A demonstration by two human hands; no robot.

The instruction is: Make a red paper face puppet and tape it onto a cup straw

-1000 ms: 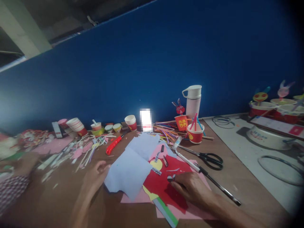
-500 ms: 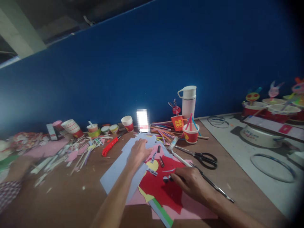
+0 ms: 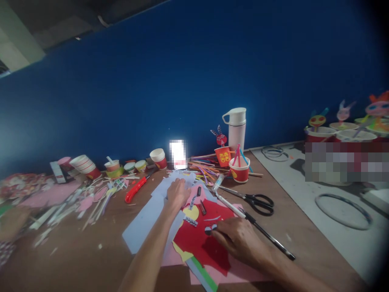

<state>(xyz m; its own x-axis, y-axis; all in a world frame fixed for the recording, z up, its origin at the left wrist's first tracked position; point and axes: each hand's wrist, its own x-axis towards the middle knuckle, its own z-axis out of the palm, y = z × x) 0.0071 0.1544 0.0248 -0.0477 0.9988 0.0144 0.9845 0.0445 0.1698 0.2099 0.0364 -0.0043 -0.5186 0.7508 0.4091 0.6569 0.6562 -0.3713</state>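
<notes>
My left hand rests on pale blue paper sheets, its thumb apart from the bent fingers. Beside it lie a yellow paper circle and patterned paper strips. On the torn red paper, my right hand is closed, its fingertips at a pair of small black-and-white paper eyes. They touch the right-hand eye and partly cover it. A thin pale strip lies just above the eyes. A pen lies alongside my right hand.
Black-handled scissors and a red cutter flank the papers. Behind stand paper cups, a white flask and coloured sticks. Paper scraps lie left, near another person's blurred hand.
The whole view has shifted slightly, so objects sit further left. My left hand's fingers look more drawn in over the blue paper. My right hand stays at the paper eyes.
</notes>
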